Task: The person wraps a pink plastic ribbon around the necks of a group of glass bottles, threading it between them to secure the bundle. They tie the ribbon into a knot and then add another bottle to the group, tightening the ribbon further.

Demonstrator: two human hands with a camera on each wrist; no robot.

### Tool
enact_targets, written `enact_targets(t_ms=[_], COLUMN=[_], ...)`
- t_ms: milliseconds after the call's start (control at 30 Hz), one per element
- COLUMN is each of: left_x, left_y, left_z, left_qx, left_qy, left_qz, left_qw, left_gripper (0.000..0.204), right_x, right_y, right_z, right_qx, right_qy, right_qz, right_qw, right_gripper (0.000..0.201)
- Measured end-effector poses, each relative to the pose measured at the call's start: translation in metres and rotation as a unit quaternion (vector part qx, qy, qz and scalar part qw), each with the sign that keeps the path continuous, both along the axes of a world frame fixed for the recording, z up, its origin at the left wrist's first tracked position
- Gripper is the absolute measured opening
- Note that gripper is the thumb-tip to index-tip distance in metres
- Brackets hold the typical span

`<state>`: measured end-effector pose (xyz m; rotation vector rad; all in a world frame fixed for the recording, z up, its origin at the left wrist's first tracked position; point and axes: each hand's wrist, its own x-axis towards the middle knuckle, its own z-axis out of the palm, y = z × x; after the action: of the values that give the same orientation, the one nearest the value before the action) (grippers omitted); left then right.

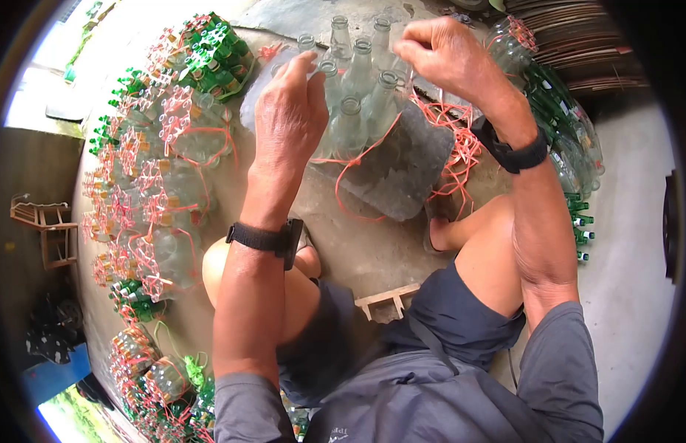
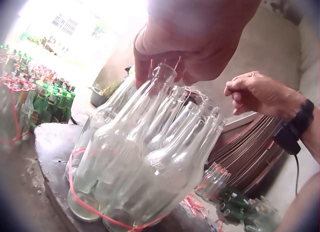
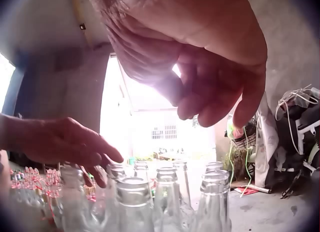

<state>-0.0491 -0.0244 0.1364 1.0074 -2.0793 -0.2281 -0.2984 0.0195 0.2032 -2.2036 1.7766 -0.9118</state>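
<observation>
Several clear glass bottles [image 1: 350, 118] stand upright in a tight cluster on a dark stone slab [image 1: 398, 166]. Around their lower part runs a red string [image 2: 80, 197], knotted at the front with a loose loop over the slab. My left hand [image 1: 290, 111] is at the bottle mouths on the left, its fingers reaching down among the necks in the right wrist view. Above the right side of the cluster, my right hand [image 1: 450, 59] is raised with curled fingers, apart from the bottles. Nothing shows between its fingers.
Bundles of clear bottles [image 1: 180, 125] tied with red string crowd the floor at left, with green bottles [image 1: 217, 59] behind. A heap of red string [image 1: 453, 140] lies right of the slab. More green bottles [image 1: 553, 103] lie at right. A small wooden stool [image 1: 387, 299] is between the legs.
</observation>
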Motion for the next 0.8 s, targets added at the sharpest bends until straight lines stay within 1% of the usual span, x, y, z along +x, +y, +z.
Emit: enact_targets(t_ms=[33, 67, 100, 133, 167, 233, 300, 367, 400, 433, 500, 533, 567, 600, 633, 700, 733, 800], left_x=[0.000, 0.000, 0.002, 0.003, 0.003, 0.005, 0.007, 0.011, 0.015, 0.018, 0.018, 0.019, 0.020, 0.020, 0.020, 0.020, 0.021, 0.023], left_y=[0.002, 0.003, 0.005, 0.007, 0.008, 0.011, 0.015, 0.020, 0.021, 0.022, 0.029, 0.030, 0.030, 0.030, 0.030, 0.030, 0.029, 0.028], left_z=[0.002, 0.004, 0.005, 0.007, 0.008, 0.012, 0.020, 0.025, 0.026, 0.027, 0.035, 0.035, 0.035, 0.036, 0.036, 0.036, 0.036, 0.037], left_qx=[-0.015, -0.029, -0.024, -0.050, -0.077, -0.087, -0.094, -0.103, -0.091, -0.079, -0.057, -0.052, -0.046, -0.046, -0.054, -0.060, -0.065, -0.070], left_qy=[0.031, 0.062, 0.062, 0.071, 0.081, 0.093, 0.116, 0.133, 0.117, 0.101, 0.117, 0.119, 0.121, 0.121, 0.123, 0.124, 0.123, 0.123], left_qz=[-0.014, -0.028, -0.025, -0.025, -0.026, -0.022, -0.014, 0.000, 0.017, 0.035, 0.035, 0.039, 0.044, 0.047, 0.049, 0.054, 0.053, 0.055], left_qw=[0.999, 0.997, 0.997, 0.996, 0.993, 0.992, 0.989, 0.986, 0.989, 0.991, 0.991, 0.991, 0.991, 0.990, 0.990, 0.989, 0.989, 0.988], left_gripper=[0.023, 0.021, 0.021, 0.020, 0.019, 0.017, 0.014, 0.011, 0.014, 0.017, 0.017, 0.017, 0.017, 0.017, 0.017, 0.017, 0.017, 0.017], right_x=[0.004, 0.009, 0.014, 0.018, 0.023, 0.036, 0.053, 0.070, 0.078, 0.082, 0.094, 0.102, 0.110, 0.118, 0.122, 0.131, 0.134, 0.136], right_y=[0.009, 0.018, 0.025, 0.029, 0.034, 0.042, 0.055, 0.061, 0.070, 0.073, 0.075, 0.079, 0.085, 0.087, 0.085, 0.079, 0.077, 0.074], right_z=[0.000, 0.001, 0.000, -0.009, -0.028, -0.071, -0.108, -0.137, -0.136, -0.153, -0.175, -0.193, -0.215, -0.218, -0.221, -0.207, -0.206, -0.208], right_qx=[0.004, 0.127, 0.249, 0.253, 0.271, 0.302, 0.345, 0.464, 0.509, 0.502, 0.522, 0.524, 0.438, 0.347, 0.349, 0.501, 0.503, 0.506], right_qy=[0.000, -0.006, -0.012, -0.012, 0.013, 0.062, 0.004, -0.016, -0.116, -0.141, -0.162, -0.161, -0.205, -0.247, -0.246, -0.306, -0.305, -0.309], right_qz=[0.002, 0.032, 0.062, 0.064, 0.090, 0.143, 0.140, 0.109, 0.063, 0.061, 0.063, 0.064, 0.043, 0.021, 0.024, -0.020, -0.019, -0.024], right_qw=[1.000, 0.991, 0.967, 0.965, 0.958, 0.940, 0.928, 0.879, 0.851, 0.851, 0.835, 0.834, 0.874, 0.905, 0.904, 0.809, 0.809, 0.805], right_gripper=[0.028, 0.026, 0.025, 0.025, 0.025, 0.027, 0.033, 0.039, 0.044, 0.046, 0.049, 0.049, 0.049, 0.050, 0.050, 0.044, 0.044, 0.035])
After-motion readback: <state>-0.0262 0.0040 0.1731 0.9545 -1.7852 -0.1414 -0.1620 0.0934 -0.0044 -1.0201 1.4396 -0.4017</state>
